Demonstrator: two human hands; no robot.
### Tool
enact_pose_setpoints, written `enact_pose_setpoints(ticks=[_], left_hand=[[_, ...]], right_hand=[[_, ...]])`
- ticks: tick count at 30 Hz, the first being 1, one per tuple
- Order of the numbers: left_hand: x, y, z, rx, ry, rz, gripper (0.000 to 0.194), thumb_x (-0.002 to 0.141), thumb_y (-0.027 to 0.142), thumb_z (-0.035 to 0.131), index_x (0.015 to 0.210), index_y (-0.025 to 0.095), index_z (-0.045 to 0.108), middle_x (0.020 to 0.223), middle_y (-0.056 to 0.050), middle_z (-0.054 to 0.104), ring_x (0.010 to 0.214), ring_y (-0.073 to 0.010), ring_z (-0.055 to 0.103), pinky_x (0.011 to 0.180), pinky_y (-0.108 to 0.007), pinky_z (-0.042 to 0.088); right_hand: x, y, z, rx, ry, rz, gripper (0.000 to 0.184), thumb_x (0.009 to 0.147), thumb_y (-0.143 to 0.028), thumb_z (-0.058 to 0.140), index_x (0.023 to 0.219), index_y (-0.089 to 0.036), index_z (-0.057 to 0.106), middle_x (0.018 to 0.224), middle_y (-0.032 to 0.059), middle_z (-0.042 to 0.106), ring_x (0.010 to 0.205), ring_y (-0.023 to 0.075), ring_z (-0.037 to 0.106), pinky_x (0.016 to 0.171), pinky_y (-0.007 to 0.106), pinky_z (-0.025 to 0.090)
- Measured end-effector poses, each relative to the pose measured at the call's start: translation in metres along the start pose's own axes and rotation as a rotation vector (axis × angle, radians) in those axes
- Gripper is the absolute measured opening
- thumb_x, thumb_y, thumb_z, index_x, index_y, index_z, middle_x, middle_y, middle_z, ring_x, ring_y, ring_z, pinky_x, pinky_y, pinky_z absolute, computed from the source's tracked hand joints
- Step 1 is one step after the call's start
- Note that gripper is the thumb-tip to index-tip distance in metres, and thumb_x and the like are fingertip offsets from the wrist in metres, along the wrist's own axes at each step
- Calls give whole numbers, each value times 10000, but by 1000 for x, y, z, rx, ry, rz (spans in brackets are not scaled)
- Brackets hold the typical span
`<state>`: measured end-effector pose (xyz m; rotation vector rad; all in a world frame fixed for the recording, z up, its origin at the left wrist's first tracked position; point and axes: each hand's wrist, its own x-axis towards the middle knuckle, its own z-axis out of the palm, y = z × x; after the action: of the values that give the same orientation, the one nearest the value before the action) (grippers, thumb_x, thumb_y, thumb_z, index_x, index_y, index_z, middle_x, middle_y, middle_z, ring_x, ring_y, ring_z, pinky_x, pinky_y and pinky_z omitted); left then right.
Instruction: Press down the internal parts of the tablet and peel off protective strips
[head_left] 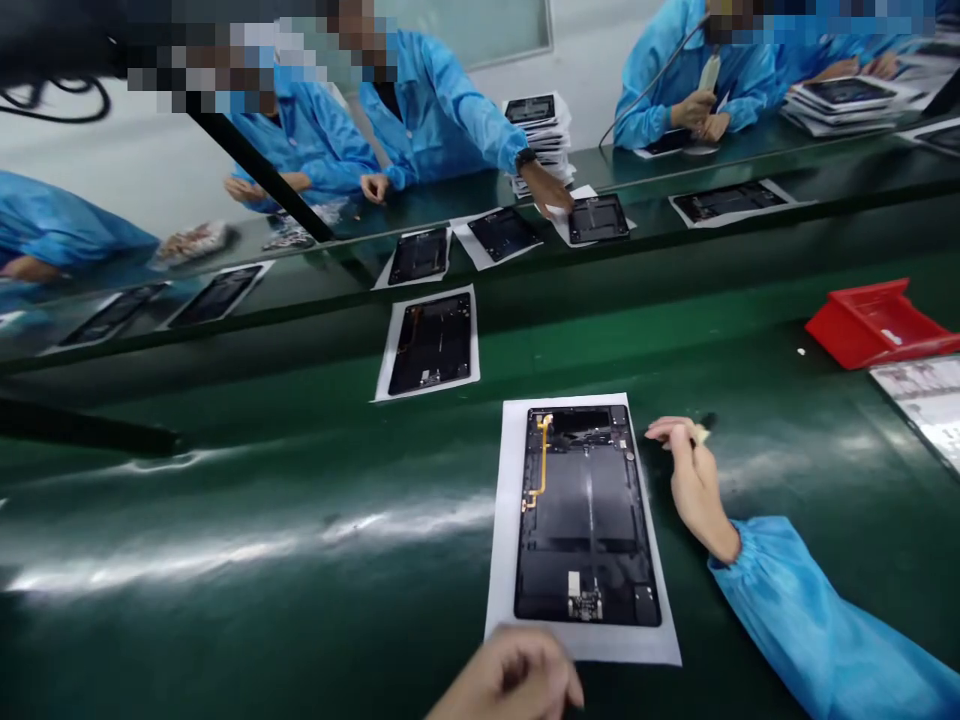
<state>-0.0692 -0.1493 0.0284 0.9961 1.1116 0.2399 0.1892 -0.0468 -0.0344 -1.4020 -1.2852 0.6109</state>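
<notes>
An opened black tablet back (586, 515) with a yellow flex cable lies on a white sheet (504, 540) on the green belt in front of me. My left hand (510, 680) rests at the sheet's near edge, fingers curled, touching the paper. My right hand (694, 480), in a blue sleeve, hovers beside the tablet's upper right corner and pinches a small dark-tipped tool (703, 428).
Another tablet on a sheet (433, 343) lies farther up the belt. Several more sit on the far conveyor (825, 180), where people in blue coats work. A red tray (874, 322) and a printed sheet (926, 400) lie at the right.
</notes>
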Motion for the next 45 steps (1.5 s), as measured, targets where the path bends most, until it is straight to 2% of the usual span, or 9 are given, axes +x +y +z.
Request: enact_pose_setpoints(ticks=[2,4,5,8,11,15,22,32,45], left_hand=[[25,40,-14,166,49,172,373,856,570,535,792,233,682,656,-24,598,608,-143,531,613,-293,415],[63,71,-25,352,204,415,277,903,444,517,908,210,665,875,-44,644,792,-157,572,734,-291,450],[84,80,-29,435,270,502,219,903,380,534,950,204,654,903,-42,636,819,-158,571,764,-293,452],[139,88,-32,590,397,664,193,868,278,611,1045,205,634,975,-37,626,928,-170,574,855,-307,449],[163,79,-30,661,392,738,160,870,289,628,1008,214,656,966,-26,644,942,-170,586,860,-307,455],[163,75,-31,698,383,799,113,878,290,624,920,214,697,898,-13,668,874,-152,608,805,-290,469],[169,77,-34,751,382,829,137,873,289,632,961,227,716,879,-6,680,818,-143,605,734,-290,475],[164,80,-31,797,376,808,89,858,165,605,801,201,663,820,2,646,753,-142,565,715,-298,453],[167,77,-30,879,380,794,81,853,157,596,786,193,622,819,4,619,762,-150,538,732,-309,431]], right_hand=[[0,-1,-4,-14,-11,37,484,1036,-433,246,850,-193,622,830,46,566,785,177,536,729,301,426],[-2,-2,-6,8,-76,96,450,1028,-454,289,882,-199,628,754,22,531,684,158,516,639,279,422],[-2,-3,-6,38,-110,123,392,1015,-460,348,908,-202,623,753,15,533,665,151,524,615,269,429],[-3,-4,-4,142,-169,170,217,943,-425,551,966,-215,604,826,11,597,713,150,602,641,251,484],[-2,-6,-4,158,-166,174,146,880,-355,656,921,-218,627,855,15,641,782,159,641,697,243,516],[0,-11,-5,111,-173,161,71,859,-276,680,835,-212,661,817,9,650,765,144,633,697,222,517],[1,-12,-4,71,-197,145,45,871,-181,652,843,-215,661,816,-2,646,765,132,617,706,225,498],[2,-14,-5,-7,-178,146,65,870,-159,650,845,-218,663,818,-1,646,758,144,618,690,248,496],[3,-12,-5,27,-146,154,62,874,-170,648,840,-219,667,828,1,655,778,147,624,701,251,498]])
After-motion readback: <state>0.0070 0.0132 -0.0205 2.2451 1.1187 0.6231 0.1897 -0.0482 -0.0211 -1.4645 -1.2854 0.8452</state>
